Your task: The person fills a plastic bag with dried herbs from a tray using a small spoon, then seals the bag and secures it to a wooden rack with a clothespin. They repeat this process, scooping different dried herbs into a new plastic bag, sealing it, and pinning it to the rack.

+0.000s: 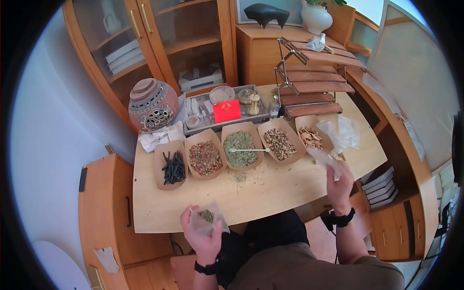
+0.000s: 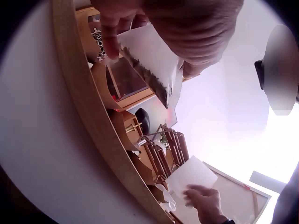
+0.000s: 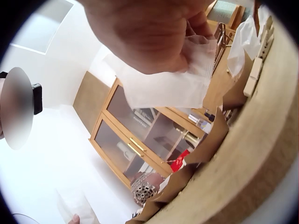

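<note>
My left hand [image 1: 202,241] holds a translucent sachet [image 1: 208,218] at the table's front edge. Dried herbs show along the bottom of this sachet [image 2: 154,53] in the left wrist view. Over the right part of the table, my right hand [image 1: 340,186] pinches another thin white sachet [image 3: 154,91], which shows no filling. Five-sided view aside, several brown paper trays stand in a row: black dried pods [image 1: 173,168], a reddish mix [image 1: 206,158], green herb [image 1: 237,141], brown chopped pieces [image 1: 279,145] and pale slices [image 1: 310,137]. A white spoon [image 1: 249,150] lies across the green herb's tray.
Behind the trays stands a grey tray [image 1: 193,129] with jars and a red card [image 1: 227,111]. A patterned pot [image 1: 152,104] is at left, a folding wooden rack [image 1: 314,87] at right. Clear plastic bags [image 1: 345,133] lie beside the pale slices. Herb crumbs [image 1: 239,179] dot the table.
</note>
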